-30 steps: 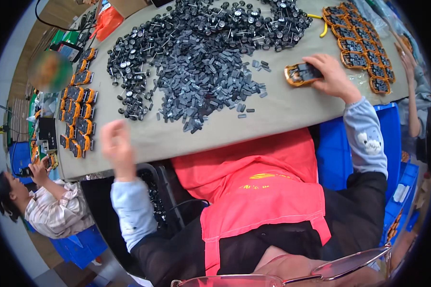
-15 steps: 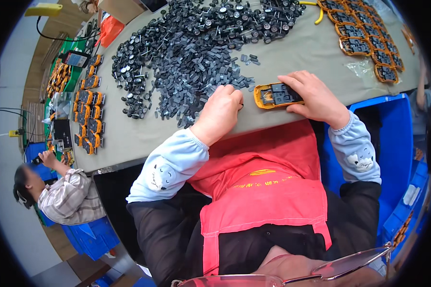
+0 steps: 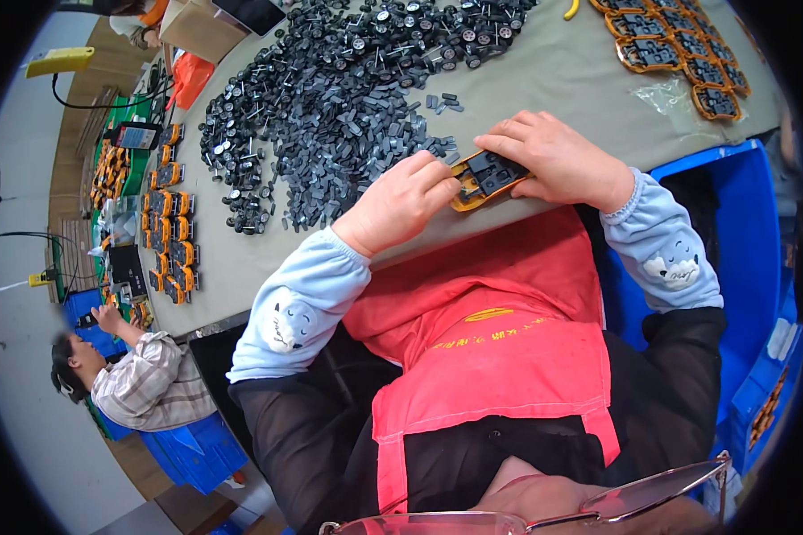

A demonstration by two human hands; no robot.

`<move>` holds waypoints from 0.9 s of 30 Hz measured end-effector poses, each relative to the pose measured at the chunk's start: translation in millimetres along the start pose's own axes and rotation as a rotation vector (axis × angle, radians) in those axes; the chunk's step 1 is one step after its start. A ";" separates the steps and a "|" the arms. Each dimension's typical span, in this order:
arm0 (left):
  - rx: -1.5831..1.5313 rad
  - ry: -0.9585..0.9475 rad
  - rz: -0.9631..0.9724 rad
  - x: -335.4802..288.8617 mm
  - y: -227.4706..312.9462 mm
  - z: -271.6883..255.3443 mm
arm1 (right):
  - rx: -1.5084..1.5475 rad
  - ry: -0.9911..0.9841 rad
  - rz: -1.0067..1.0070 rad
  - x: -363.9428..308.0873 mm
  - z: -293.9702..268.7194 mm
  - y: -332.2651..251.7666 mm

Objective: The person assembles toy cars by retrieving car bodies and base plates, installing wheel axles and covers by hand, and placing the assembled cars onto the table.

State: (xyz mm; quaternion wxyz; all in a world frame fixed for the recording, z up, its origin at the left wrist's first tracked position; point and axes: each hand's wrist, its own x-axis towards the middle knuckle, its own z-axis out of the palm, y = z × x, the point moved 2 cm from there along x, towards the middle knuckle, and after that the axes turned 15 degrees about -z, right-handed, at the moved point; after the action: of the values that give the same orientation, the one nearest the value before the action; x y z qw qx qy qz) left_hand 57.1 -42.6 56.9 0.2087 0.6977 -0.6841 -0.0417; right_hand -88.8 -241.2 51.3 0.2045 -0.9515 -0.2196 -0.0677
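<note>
The right hand [image 3: 553, 160] grasps a car body [image 3: 489, 171] at one o'clock, the left hand [image 3: 406, 201] touches its end (grip indeterminate), rowed bodies [image 3: 649, 53] stand at two, and wheelsets [image 3: 357, 43] and grey pieces [image 3: 335, 147] lie loose near eleven.

Orange-and-black vehicle body [image 3: 486, 178] between left hand [image 3: 400, 203] and right hand [image 3: 558, 162]

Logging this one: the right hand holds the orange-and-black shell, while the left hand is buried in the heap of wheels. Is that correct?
Not quite: the left hand is not in the heap of wheels. The head view shows it at the left end of the orange-and-black shell, which the right hand does hold.
</note>
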 end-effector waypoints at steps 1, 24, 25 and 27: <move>0.036 -0.087 0.062 2.8 -0.4 -0.1 | 0.003 -0.001 0.005 1.4 -0.6 0.2; -0.057 -0.205 0.174 -26.1 2.3 3.7 | -0.051 -0.086 -0.177 25.1 -5.2 -10.6; -0.055 -0.194 0.165 -30.0 1.8 2.7 | -0.023 -0.113 -0.174 27.9 -7.5 -14.6; -0.028 -0.140 0.124 -37.0 -1.3 1.8 | 0.001 -0.147 -0.189 33.8 -11.0 -17.6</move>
State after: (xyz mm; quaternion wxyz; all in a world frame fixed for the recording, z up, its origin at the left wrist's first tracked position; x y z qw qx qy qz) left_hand 55.4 -7.1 46.4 0.1722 0.6462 -0.7383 -0.0872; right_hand -66.9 -218.2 74.9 0.1809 -0.9289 -0.3226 -0.0168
